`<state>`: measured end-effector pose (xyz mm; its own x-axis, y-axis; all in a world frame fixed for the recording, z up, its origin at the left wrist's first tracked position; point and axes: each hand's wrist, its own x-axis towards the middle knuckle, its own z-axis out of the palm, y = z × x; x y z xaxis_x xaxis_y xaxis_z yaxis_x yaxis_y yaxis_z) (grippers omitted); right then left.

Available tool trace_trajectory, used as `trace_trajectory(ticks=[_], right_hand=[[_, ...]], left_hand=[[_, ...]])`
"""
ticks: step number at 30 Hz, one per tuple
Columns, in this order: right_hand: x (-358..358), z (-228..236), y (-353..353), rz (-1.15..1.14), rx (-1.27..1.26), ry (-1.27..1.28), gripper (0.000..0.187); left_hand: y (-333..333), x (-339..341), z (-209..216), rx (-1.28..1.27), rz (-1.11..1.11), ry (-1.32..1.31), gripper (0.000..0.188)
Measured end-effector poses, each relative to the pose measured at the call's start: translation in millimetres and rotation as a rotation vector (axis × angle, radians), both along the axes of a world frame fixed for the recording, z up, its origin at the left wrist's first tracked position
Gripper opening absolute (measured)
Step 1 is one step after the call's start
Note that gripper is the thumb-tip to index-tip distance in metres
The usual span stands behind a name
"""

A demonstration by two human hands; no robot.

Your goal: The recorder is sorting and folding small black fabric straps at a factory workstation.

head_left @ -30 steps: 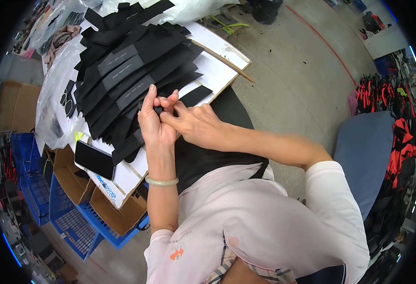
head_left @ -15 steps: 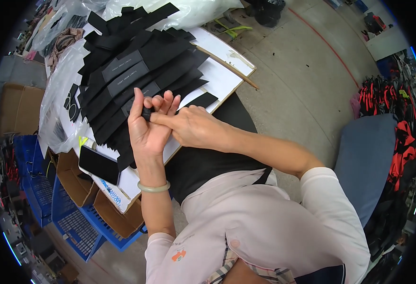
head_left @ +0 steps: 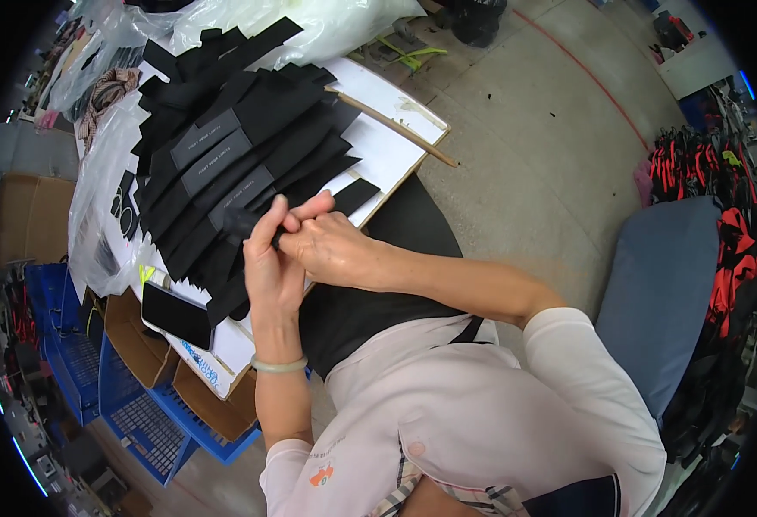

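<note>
My left hand [head_left: 272, 263], a pale bangle [head_left: 280, 366] at its wrist, is closed against my right hand [head_left: 334, 248] over the near edge of the table. Between them is a small black piece [head_left: 239, 224], soft-looking and blurred, whose kind I cannot make out; it sticks out past the left thumb side. The right hand's fingers are curled, and its fingertips are hidden inside the left hand. Just beyond the hands lies a fanned pile of black fabric strips [head_left: 266, 112], several with grey printed patches [head_left: 216, 161].
A white board [head_left: 400, 129] carries the pile, with a wooden stick [head_left: 396, 127] along its right side. A phone [head_left: 176, 315] lies at the near left corner. Below stand cardboard boxes [head_left: 215, 401] and blue crates [head_left: 146, 422]. Clear plastic bags [head_left: 103, 198] lie left; a grey-blue cushioned surface [head_left: 659, 293] is right.
My left fingers have folded from raised to closed around the right fingertips, and the dark piece now shows beyond the left hand. The view has shifted slightly.
</note>
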<state>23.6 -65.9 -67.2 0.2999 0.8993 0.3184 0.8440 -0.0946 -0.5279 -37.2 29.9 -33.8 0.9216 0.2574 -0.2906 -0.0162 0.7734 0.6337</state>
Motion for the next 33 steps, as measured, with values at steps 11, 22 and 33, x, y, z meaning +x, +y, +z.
trace_trajectory(ticks=[11, 22, 33], right_hand=[[11.0, 12.9, -24.8, -0.1, -0.105, 0.032, 0.017], [118.3, -48.4, -110.2, -0.825, 0.021, -0.435, 0.012], [22.2, 65.6, -232.2, -0.557, 0.036, 0.611, 0.02]], left_hand=[[-21.4, 22.0, 0.4, -0.098, 0.135, 0.084, 0.038], [-18.2, 51.9, 24.6, -0.694, 0.004, -0.108, 0.033], [19.8, 60.1, 29.7, -0.836, 0.07, -0.164, 0.038]])
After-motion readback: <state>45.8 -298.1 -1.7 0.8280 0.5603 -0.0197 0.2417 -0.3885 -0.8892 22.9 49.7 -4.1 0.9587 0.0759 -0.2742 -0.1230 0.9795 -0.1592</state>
